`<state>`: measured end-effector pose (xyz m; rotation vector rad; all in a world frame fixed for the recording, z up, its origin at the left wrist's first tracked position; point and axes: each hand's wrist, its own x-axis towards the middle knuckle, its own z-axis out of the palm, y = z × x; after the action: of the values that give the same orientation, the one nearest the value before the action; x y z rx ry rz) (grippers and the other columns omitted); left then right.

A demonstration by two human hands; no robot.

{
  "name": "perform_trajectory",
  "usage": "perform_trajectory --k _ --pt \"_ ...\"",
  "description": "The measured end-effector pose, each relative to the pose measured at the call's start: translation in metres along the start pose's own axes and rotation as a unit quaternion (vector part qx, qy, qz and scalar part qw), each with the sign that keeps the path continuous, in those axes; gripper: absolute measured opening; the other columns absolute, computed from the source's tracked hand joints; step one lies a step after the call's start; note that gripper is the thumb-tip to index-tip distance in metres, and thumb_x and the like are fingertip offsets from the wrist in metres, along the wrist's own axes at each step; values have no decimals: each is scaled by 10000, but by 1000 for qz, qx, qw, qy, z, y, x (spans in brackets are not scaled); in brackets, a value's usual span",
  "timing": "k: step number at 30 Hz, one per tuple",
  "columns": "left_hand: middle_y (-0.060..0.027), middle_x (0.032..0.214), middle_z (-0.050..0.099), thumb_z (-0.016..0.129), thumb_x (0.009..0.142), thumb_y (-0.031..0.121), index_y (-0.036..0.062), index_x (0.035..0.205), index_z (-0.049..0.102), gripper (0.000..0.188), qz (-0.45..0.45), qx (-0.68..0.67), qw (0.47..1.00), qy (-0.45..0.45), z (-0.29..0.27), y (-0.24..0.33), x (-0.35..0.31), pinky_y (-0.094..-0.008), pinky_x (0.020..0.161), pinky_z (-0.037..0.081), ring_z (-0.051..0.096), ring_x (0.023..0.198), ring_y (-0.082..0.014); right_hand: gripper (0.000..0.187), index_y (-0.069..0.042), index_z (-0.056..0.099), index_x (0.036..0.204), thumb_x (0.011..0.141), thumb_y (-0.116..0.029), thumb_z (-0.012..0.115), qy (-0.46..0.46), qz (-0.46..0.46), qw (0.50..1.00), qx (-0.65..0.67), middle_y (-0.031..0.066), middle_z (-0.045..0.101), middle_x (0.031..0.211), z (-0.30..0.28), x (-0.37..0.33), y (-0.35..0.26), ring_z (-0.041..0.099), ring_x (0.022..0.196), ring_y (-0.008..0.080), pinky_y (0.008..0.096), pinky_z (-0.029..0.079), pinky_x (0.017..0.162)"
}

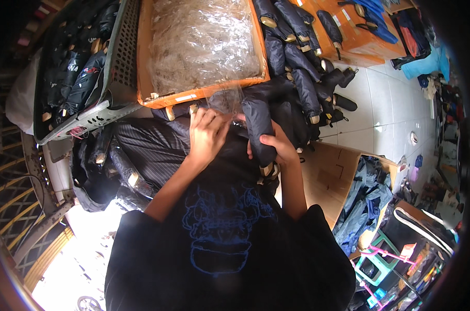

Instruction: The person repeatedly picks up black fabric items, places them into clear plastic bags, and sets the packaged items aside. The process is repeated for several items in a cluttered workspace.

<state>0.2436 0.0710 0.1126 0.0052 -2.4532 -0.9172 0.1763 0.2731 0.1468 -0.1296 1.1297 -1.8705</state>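
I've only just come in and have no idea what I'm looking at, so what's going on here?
A person holds a dark rolled bundle, which looks like a folded umbrella, in the right hand. The left hand appears to pinch some clear plastic film beside it. Just ahead is an open carton filled with clear plastic. More dark bundles lie piled to its right, and others sit in a grey crate to its left.

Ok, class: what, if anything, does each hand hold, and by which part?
Right hand: a dark folded umbrella, gripped around the half nearer the body. Left hand: a clear plastic bag, apparently pinched at an edge.
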Motion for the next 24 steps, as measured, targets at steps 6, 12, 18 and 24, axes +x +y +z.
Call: perform_trajectory --k 6,12,18,24 --pt "-60 766 633 755 751 95 52 903 710 164 -13 -87 990 -109 -4 6 12 -353 710 415 578 732 -241 560 71 443 1278 814 -151 664 5 -25 999 23 160 629 926 -2 -5 5 668 700 239 357 569 606" --pt "-39 776 630 761 758 195 81 929 717 210 -22 -154 982 -105 -4 -2 5 -344 761 415 566 776 -222 525 67 463 1268 831 -155 652 21 -20 999 18 167 623 959 -1 -3 -1 668 709 237 356 572 605" --pt "-38 806 653 770 743 181 79 938 724 225 -40 -91 991 -88 -8 8 4 -341 787 435 576 776 -220 517 56 481 1237 817 -179 671 20 -17 999 26 141 633 851 1 1 8 667 687 246 356 566 610" --pt "-83 818 658 721 803 78 30 988 726 192 -133 -218 965 -61 -6 -2 3 -311 669 474 601 687 -197 644 101 458 1182 728 -248 751 -49 8 999 -20 184 637 786 -1 -8 4 664 651 259 359 552 595"
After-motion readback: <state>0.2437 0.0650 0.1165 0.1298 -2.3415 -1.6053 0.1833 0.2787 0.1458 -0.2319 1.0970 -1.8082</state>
